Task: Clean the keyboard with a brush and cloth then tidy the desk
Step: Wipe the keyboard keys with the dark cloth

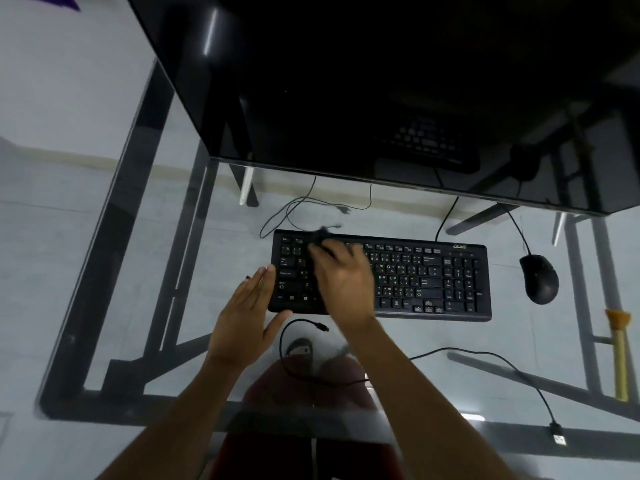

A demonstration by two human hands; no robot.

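Observation:
A black keyboard lies on the glass desk in front of the monitor. My right hand is on its left half, pressing a dark cloth onto the keys; the hand is blurred and the cloth shows only past the fingertips. My left hand lies flat with straight fingers against the keyboard's left end. A brush with a yellow handle and orange bristles lies on the desk at the far right, away from both hands.
A large black monitor fills the top. A black mouse sits right of the keyboard. A loose black cable with a small plug curls near the front edge, its USB end at the right. My legs show below the glass.

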